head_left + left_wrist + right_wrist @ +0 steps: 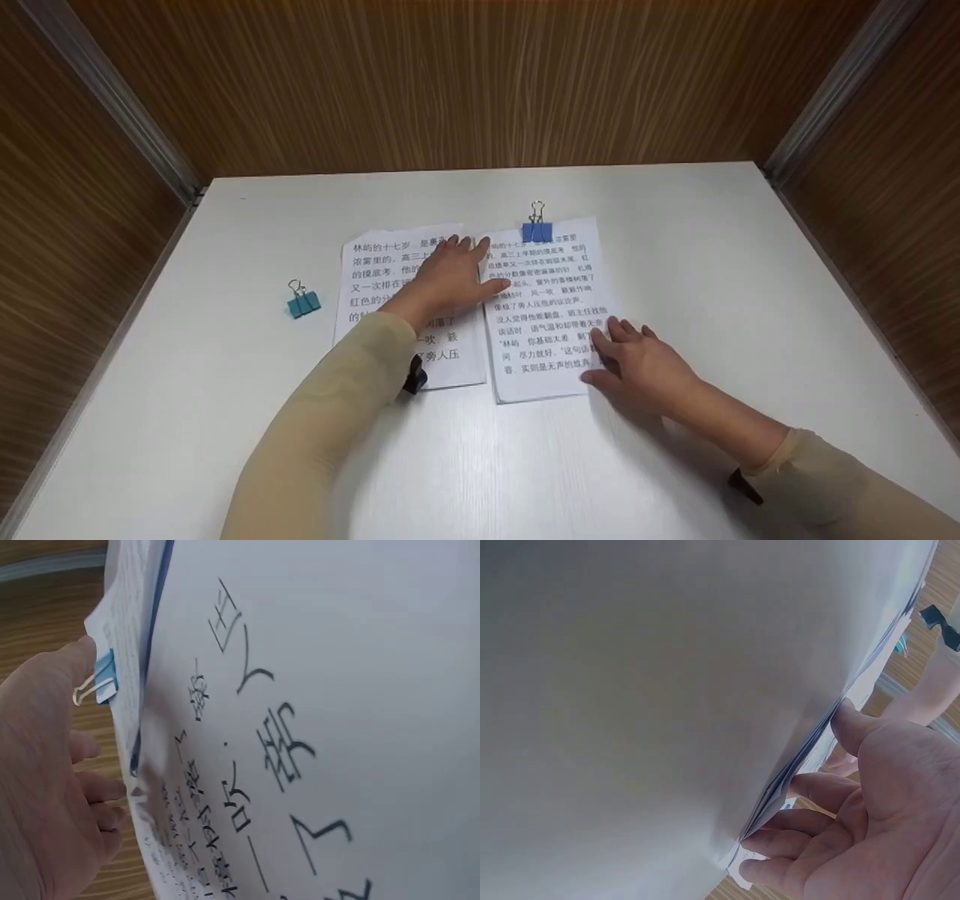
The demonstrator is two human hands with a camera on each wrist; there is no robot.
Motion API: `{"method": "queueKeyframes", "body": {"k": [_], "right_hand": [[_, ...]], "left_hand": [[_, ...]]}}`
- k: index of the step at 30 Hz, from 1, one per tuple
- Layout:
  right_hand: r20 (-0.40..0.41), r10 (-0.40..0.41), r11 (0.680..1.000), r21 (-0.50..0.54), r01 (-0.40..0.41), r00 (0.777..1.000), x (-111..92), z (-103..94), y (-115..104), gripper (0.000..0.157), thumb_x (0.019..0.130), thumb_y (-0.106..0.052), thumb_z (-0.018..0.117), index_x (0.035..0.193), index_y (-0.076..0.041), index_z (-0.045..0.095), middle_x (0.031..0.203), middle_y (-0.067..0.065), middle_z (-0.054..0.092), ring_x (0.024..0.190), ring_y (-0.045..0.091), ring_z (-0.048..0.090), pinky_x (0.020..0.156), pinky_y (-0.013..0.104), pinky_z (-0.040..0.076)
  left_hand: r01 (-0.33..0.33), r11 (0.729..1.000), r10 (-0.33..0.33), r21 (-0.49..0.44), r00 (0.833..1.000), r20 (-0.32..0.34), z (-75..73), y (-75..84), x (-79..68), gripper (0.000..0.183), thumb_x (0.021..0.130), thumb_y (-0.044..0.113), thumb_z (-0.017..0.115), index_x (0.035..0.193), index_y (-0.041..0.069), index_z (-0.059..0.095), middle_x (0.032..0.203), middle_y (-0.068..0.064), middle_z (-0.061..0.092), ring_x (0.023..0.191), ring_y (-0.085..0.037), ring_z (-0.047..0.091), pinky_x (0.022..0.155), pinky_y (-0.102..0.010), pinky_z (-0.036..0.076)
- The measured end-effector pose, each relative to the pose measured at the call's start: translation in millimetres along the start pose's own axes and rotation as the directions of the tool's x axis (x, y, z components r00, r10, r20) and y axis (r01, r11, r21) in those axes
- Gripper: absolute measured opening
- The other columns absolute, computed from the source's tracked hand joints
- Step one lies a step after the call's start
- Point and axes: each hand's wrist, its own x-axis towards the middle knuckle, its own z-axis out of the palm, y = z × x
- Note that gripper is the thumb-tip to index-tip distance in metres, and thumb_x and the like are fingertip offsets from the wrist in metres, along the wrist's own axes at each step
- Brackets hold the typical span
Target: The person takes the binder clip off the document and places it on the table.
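Two stacks of printed paper lie side by side: a left stack (465,371) and a right stack (525,386). A blue binder clip (537,232) grips the right stack's top edge, its wire handles pointing away. My left hand (450,274) rests with spread fingers over the left stack's upper right part, its thumb reaching toward the right stack. At the lower right edge of the right stack, my right hand (649,367) touches the sheets; in the right wrist view its thumb and fingertips (761,844) lie along the layered paper edge.
A teal binder clip (304,304) stands on the white table (187,360), left of the left stack. Brown wood-grain panels (480,82) enclose the back and both sides. Dark straps show on both wrists.
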Motion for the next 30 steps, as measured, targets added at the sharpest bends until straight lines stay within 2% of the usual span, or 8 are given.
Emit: {"method": "queueKeyframes", "body": {"k": [8,20,26,30], "right_hand": [[-0.002,0.000,1.000,-0.001,0.000,1.000,0.7,-1.2,-1.2,0.068,0.099,-0.036,0.075,0.149,0.006,0.057,0.152,0.038,0.047,0.143,0.056,0.045,0.116,0.070,0.035],[0.009,-0.001,1.000,-0.008,0.001,1.000,0.8,-1.2,-0.2,0.068,0.099,-0.036,0.076,0.149,0.006,0.057,0.152,0.039,0.047,0.142,0.056,0.045,0.116,0.069,0.036],[0.014,-0.003,1.000,0.003,0.003,1.000,1.0,-2.7,-0.3,0.066,0.100,-0.036,0.075,0.148,0.007,0.057,0.151,0.040,0.047,0.141,0.056,0.046,0.116,0.069,0.036],[0.013,0.001,1.000,-0.006,-0.001,1.000,1.1,-2.2,-0.4,0.067,0.099,-0.036,0.075,0.148,0.007,0.057,0.151,0.039,0.047,0.142,0.056,0.046,0.116,0.069,0.036]], "left_hand": [[0.014,1.000,-0.014,-0.006,1.000,-0.002,6.1,-5.0,2.6,0.101,0.098,0.078,0.046,0.172,0.015,0.017,0.174,-0.018,0.021,0.162,-0.037,0.011,0.131,-0.049,0.005],[0.015,0.994,-0.016,0.108,1.000,0.010,6.2,4.0,10.0,0.102,0.099,0.080,0.040,0.171,0.011,0.016,0.172,-0.021,0.026,0.161,-0.040,0.016,0.131,-0.047,0.001],[-0.009,0.996,0.009,0.089,1.000,0.002,4.6,6.6,9.0,0.101,0.100,0.079,0.038,0.171,0.011,0.017,0.172,-0.021,0.027,0.161,-0.040,0.016,0.132,-0.046,0.002],[0.005,1.000,-0.005,-0.003,1.000,-0.006,3.0,5.6,7.9,0.100,0.100,0.079,0.040,0.172,0.014,0.016,0.173,-0.018,0.025,0.162,-0.038,0.013,0.131,-0.047,0.003]]}}
